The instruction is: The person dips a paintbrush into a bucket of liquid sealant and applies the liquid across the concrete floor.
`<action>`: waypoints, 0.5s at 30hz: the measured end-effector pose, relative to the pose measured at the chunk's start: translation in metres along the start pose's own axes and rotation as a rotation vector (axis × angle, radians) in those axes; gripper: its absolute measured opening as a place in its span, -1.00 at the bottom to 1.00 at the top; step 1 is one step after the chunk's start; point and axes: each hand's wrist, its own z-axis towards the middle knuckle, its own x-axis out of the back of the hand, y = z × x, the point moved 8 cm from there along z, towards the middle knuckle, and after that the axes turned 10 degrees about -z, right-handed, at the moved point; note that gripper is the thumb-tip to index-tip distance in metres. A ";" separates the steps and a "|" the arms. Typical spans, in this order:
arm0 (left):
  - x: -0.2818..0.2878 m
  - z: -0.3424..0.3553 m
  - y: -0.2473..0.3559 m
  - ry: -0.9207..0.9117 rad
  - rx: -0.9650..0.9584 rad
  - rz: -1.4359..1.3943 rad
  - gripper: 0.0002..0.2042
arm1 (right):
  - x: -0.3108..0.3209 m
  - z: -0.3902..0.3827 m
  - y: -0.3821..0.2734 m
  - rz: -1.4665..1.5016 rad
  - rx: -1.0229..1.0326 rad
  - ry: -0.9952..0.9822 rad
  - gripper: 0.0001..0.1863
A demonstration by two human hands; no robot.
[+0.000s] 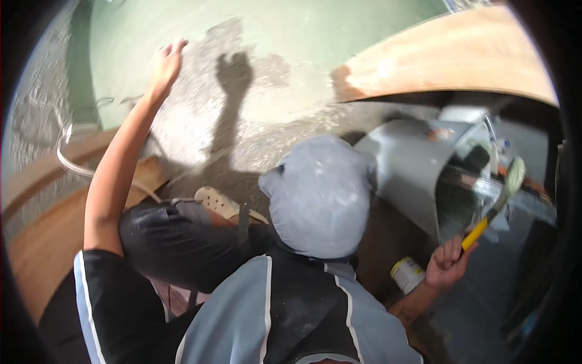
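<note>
My left arm reaches up and away. The left hand (168,64) is somewhat blurred, its bent fingers apart with nothing seen in them, beside a pale green surface (285,30) with rough grey patches. Its shadow falls to the right of it. At the lower right, my right hand (447,264) is closed round the yellow handle of what looks like a paintbrush (492,212). The tool has a dark neck and a pale green, coated head pointing up and right. Just left of that hand, a white can (407,275) with a yellow rim sits by my wrist.
A rounded grey cloth shape (321,197), like a cap, covers the middle. Behind it a grey bucket-like cylinder (406,161) lies tilted. A curved wooden panel (448,54) juts in at upper right. A pale cable (66,159) crosses wooden pieces (42,261) at left, near a beige clog (218,203).
</note>
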 end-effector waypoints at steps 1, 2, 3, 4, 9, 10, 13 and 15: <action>0.001 0.000 0.000 0.016 -0.032 0.020 -0.53 | -0.017 0.011 0.011 -0.031 -0.038 -0.082 -0.54; 0.002 -0.001 -0.002 0.011 -0.033 0.020 -0.52 | -0.037 0.019 0.022 -0.027 -0.070 -0.185 -0.55; 0.003 -0.005 -0.002 0.004 -0.058 0.007 -0.50 | -0.056 0.024 0.034 -0.020 -0.097 -0.282 -0.56; 0.004 -0.009 -0.008 0.025 -0.014 0.011 -0.50 | -0.069 0.031 0.050 -0.027 -0.133 -0.325 -0.56; 0.005 -0.046 -0.040 0.026 0.293 0.024 -0.39 | -0.117 0.086 0.146 -0.234 -0.253 -0.266 -0.57; 0.001 -0.053 -0.044 -0.014 0.338 0.012 -0.40 | -0.124 0.107 0.164 -0.452 -0.191 -0.249 -0.59; -0.006 -0.069 -0.047 -0.248 0.438 0.070 -0.33 | -0.156 0.180 0.242 -0.734 -0.203 -0.361 -0.70; 0.008 -0.069 -0.025 -0.262 0.352 0.143 -0.33 | -0.174 0.216 0.282 -0.749 -0.206 -0.504 -0.76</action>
